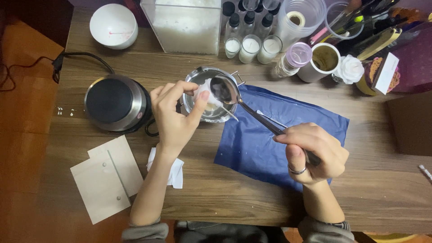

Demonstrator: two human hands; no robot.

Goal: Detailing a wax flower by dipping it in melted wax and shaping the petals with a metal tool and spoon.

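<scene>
From the head camera, the wooden table (252, 202) is crowded along its far edge: a white bowl (114, 25), a clear box of white flakes (186, 27), dark-capped bottles (247, 20), 3 small glasses of white wax (250, 48), clear plastic cups (301, 18) and a white rose-shaped piece (350, 69). A round electric hot plate (116, 102) sits just left of the metal pot (202, 78), its cord trailing off the left edge. 2 pale cards (110, 177) and a crumpled tissue (173, 173) lie near the front left.

A blue cloth (265, 135) covers the middle right; the near strip of the table in front of it is bare wood, as is the patch right of it up to a brown box (411, 121).

The left hand (173, 114) pinches a white wad (203, 90) against the spoon's bowl, above the pot. The right hand (315, 153) is clenched around the handle of the metal spoon (225, 89), over the cloth.
</scene>
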